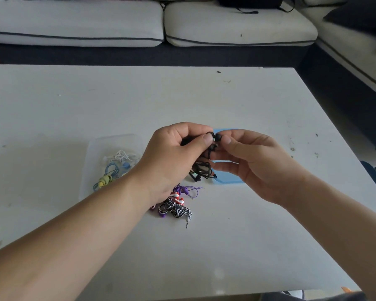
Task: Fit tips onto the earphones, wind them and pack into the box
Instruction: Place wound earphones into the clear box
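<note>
My left hand [174, 153] grips a pair of black earphones [204, 168] above the table, thumb and fingers pinching one earbud. The cable hangs in a loose tangle below. My right hand [245, 161] pinches a small black tip [218, 137] right against that earbud. A clear plastic box [96, 148] lies to the left and holds wound white, blue and yellow earphones [115, 168]. A blue lid [228, 179] lies under my right hand, mostly hidden.
Loose purple, red-and-white and black-and-white striped earphones [176, 205] lie in a heap on the white table [248, 235] below my left hand. Pale sofa cushions [237, 27] stand beyond the far edge.
</note>
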A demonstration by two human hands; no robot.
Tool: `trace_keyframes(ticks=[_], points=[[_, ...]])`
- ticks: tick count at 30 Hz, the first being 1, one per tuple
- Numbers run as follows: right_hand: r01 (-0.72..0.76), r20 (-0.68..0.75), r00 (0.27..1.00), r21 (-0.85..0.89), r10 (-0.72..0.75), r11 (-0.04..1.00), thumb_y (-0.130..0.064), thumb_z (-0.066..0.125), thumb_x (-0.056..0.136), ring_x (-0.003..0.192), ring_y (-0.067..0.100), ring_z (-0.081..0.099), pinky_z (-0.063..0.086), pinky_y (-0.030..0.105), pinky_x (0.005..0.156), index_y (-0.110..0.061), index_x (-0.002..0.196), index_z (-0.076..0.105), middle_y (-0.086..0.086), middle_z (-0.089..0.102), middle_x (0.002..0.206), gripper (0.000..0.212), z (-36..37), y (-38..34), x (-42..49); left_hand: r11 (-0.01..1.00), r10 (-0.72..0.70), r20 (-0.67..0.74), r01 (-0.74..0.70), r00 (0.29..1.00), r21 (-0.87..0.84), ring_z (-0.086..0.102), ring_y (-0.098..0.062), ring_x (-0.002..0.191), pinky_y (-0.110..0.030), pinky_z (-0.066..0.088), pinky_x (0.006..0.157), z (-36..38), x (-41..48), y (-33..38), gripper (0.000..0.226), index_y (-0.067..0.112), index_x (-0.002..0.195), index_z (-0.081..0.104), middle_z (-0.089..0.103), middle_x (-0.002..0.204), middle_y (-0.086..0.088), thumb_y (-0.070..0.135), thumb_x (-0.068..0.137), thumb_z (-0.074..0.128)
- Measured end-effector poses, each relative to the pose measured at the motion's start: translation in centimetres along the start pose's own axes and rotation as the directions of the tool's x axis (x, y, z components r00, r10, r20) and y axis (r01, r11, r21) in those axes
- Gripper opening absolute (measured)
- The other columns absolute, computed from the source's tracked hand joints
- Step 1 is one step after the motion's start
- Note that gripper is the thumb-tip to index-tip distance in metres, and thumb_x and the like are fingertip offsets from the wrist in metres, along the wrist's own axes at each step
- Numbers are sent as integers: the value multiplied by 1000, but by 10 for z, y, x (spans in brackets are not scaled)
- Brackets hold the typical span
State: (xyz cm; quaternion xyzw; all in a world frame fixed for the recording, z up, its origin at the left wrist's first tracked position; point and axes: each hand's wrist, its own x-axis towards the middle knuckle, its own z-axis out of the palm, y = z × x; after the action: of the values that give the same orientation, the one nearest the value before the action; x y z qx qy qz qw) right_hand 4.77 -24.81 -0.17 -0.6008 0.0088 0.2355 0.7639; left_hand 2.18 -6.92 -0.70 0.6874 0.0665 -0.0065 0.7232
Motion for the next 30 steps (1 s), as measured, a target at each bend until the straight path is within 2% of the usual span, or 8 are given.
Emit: trace_keyframes(ticks=[3,6,10,14,20,26,30], points=[[4,22,1000,-18,-4,1000,-12,65,92,90,28,74,59,44,88,-6,96,73,14,73,88,11,-2,1,1,1000,-12,32,13,999,-20,75,-24,82,-48,61,89,-1,0,-1,13,15,101,79,79,92,-11,7,96,71],[-10,57,998,-9,11,1000,-17,69,83,87,24,73,60,43,89,-6,94,74,14,73,88,16,-4,3,3,998,-28,61,31,998,-51,74,-24,81,-39,60,79,-1,0,0,13,12,104,78,78,94,-15,5,97,69],[-18,87,996,-25,20,1000,-18,67,85,86,24,71,57,47,96,-2,101,70,14,72,87,22,-7,3,3,992,-50,109,61,993,-107,71,-22,74,-30,59,66,0,-2,3,13,7,104,76,75,90,-17,2,97,66],[-17,118,993,-20,19,1000,-17,65,88,90,32,69,52,52,101,-3,96,68,19,71,90,16,-9,4,5,988,-56,142,76,988,-137,67,-23,68,-26,57,61,0,-2,5,13,1,105,73,71,79,-13,-1,98,63],[23,160,987,-23,-19,999,-15,64,88,85,32,69,59,39,85,-3,90,68,20,70,88,12,-11,4,6,971,-103,176,137,979,-194,65,-18,63,-23,55,57,1,-6,10,13,-1,107,71,69,74,-9,-1,99,60],[21,195,981,-100,-1,995,-14,64,92,96,38,62,51,55,100,-4,90,70,22,68,96,12,-20,2,6,937,-207,227,260,952,-235,64,-15,60,-23,54,56,3,-10,14,13,3,106,71,68,71,-7,2,99,60],[23,196,981,-87,-6,996,-13,66,88,88,37,69,58,48,92,-8,86,72,22,70,95,8,-20,1,5,912,-259,250,321,933,-256,63,-14,59,-24,54,56,3,-10,15,13,5,103,72,67,72,-7,3,99,60]])
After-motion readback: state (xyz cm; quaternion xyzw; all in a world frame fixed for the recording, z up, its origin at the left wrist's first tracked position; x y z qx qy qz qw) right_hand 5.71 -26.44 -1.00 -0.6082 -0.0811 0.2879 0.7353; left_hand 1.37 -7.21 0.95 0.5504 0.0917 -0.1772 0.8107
